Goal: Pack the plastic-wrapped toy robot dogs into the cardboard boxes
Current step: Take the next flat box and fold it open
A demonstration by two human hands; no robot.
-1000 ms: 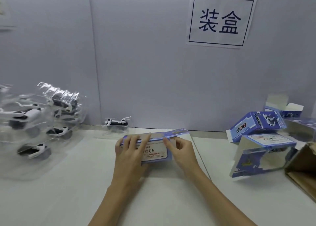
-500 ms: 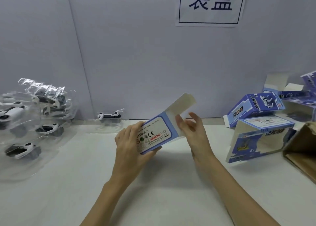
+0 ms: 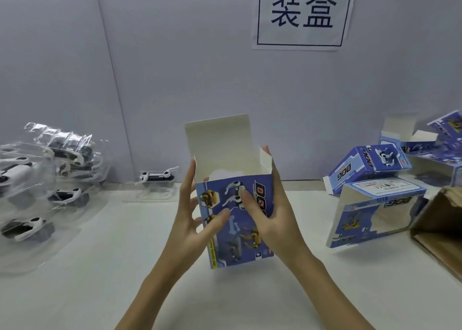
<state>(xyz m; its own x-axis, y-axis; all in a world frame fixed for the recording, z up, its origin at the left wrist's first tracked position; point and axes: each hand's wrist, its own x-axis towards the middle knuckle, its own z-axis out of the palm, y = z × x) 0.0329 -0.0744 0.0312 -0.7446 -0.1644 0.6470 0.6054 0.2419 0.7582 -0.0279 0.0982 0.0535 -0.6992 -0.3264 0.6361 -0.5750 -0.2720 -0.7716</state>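
- The white desk [image 3: 105, 274] carries everything, with a grey partition wall [image 3: 175, 67] behind it bearing a white paper sign with dark characters [image 3: 301, 12].
- At the far left of the desk lies a heap of clear plastic blister packs holding black-and-white toy robot dogs [image 3: 42, 179]; one more wrapped dog [image 3: 157, 176] lies alone by the wall, just left of the hands.
- On the right stand several blue printed cardboard boxes [image 3: 375, 204], some with flaps open, and the edge of a brown corrugated carton [image 3: 442, 229].
- In the middle, the blue cardboard box with dog pictures [image 3: 232, 219] is held upright above the desk, long axis vertical, its cream-coloured lid flap [image 3: 217, 139] standing up and its mouth open toward the ceiling.
- The left hand [image 3: 192, 217] holds the box's left wall, thumb on the printed front; the right hand [image 3: 272, 214] clasps the right wall the same way. Both grips are closed on the box.
- The coming move likely turns on this: the nearest wrapped dog lies up and left of the box, well apart, long axis across the view, nearer the left hand.
- Against half a second ago, the box has gone from tilted and half-flat, held by the left hand alone, to erect and squared between both hands.
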